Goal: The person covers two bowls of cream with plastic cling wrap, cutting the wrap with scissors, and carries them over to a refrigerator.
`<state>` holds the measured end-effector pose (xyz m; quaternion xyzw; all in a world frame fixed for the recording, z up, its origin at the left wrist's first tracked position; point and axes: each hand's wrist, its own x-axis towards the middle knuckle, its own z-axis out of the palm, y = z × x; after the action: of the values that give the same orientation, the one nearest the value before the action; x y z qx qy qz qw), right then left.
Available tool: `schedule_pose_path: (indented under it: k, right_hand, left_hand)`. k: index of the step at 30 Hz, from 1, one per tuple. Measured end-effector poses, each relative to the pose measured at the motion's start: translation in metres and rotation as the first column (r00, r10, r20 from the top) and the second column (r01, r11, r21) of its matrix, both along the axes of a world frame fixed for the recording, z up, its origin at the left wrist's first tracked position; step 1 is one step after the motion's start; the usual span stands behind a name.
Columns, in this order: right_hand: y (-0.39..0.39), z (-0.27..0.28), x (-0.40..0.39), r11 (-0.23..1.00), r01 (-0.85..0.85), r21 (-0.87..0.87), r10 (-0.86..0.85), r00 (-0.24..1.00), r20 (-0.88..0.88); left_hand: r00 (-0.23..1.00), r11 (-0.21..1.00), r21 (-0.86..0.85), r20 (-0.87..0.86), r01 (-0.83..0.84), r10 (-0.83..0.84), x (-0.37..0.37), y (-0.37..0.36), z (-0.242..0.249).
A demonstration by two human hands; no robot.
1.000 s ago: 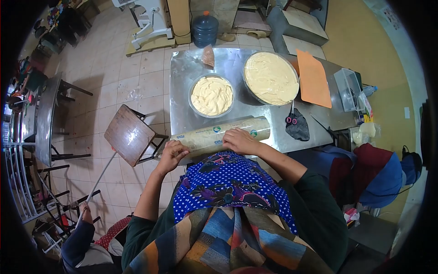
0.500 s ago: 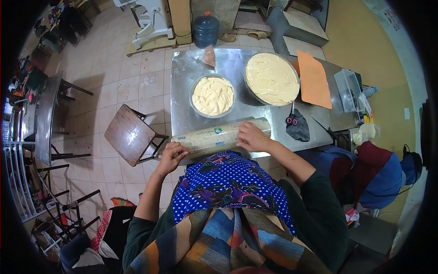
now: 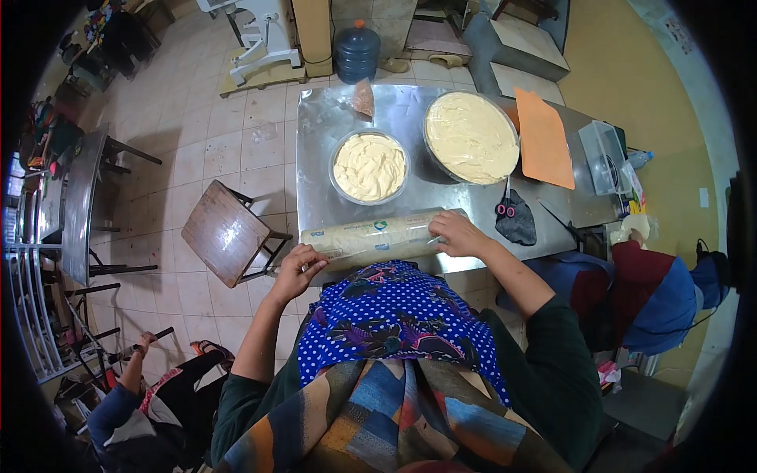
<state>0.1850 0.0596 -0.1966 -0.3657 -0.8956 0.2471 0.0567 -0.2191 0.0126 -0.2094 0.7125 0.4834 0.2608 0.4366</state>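
Observation:
A long roll of clear plastic film (image 3: 394, 236) with printed labels lies along the near edge of the steel table (image 3: 441, 200). At its left end, my left hand (image 3: 301, 265) is closed, thumb and fingers pinched on the film's edge. My right hand (image 3: 460, 236) bends its fingers over the roll near the right end, gripping the film. Behind the roll stands a round clear bowl of pale cream (image 3: 369, 168). Farther right is a larger bowl of the same pale cream (image 3: 471, 138), its top covered with shiny film.
Scissors (image 3: 505, 210) lie on a black cloth (image 3: 517, 225) right of the roll. Beyond are an orange sheet (image 3: 546, 140) and a clear plastic box (image 3: 604, 158). A wooden stool (image 3: 229, 232) stands left. One person (image 3: 654, 292) is at right, another (image 3: 158, 398) at lower left.
My right hand has slid rightward along the roll, and the printed labels have shifted. My left hand stays about where it was. The person at lower left now stretches out an arm.

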Motion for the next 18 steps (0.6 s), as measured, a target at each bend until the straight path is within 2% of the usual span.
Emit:
schedule_pose_path:
  k: [2,3,5,9,11,12,13,14,16,18]
  right_hand:
    - [0.002,0.000,-0.001,0.974,0.072,-0.214,-0.068,0.997,0.023]
    - [0.001,0.001,0.003,0.975,0.068,-0.213,-0.065,0.998,0.022]
    - [0.001,0.007,0.013,0.999,0.030,-0.020,-0.030,1.000,0.007]
    - [-0.002,0.004,0.017,0.995,0.074,0.061,-0.067,0.991,-0.118]
    - [-0.006,-0.004,0.016,0.980,0.196,0.024,-0.191,0.972,-0.135]
    - [-0.009,-0.005,0.013,0.982,0.190,0.026,-0.184,0.973,-0.137]
    - [-0.012,-0.006,0.009,0.957,0.280,-0.074,-0.289,0.939,-0.187]
    - [-0.014,-0.007,0.007,0.915,0.362,-0.178,-0.396,0.890,-0.225]
    - [-0.013,-0.013,0.009,0.937,0.307,-0.168,-0.342,0.906,-0.251]
    - [-0.015,-0.010,0.014,0.955,0.252,-0.156,-0.287,0.918,-0.275]
  left_hand:
    - [1.000,1.000,-0.008,-0.003,0.014,-0.014,-0.002,0.005,0.003]
    - [1.000,1.000,-0.002,0.011,0.008,-0.008,-0.002,0.005,0.003]
    - [1.000,1.000,0.003,0.029,-0.006,0.006,-0.002,0.005,0.004]
    - [0.999,0.999,-0.014,0.019,-0.033,0.033,0.000,0.010,0.005]
    - [0.999,0.999,-0.016,0.028,-0.044,0.045,0.001,0.012,0.003]
    - [0.993,0.992,-0.110,0.088,-0.069,0.079,0.002,0.012,0.000]
    - [0.983,0.975,-0.205,0.143,-0.085,0.116,0.002,0.012,-0.002]
    - [0.983,0.975,-0.205,0.140,-0.088,0.118,0.002,0.013,-0.004]
    - [0.954,0.938,-0.340,0.255,-0.065,0.158,0.004,0.017,-0.008]
    - [0.945,0.923,-0.385,0.291,-0.030,0.152,0.004,0.019,-0.008]
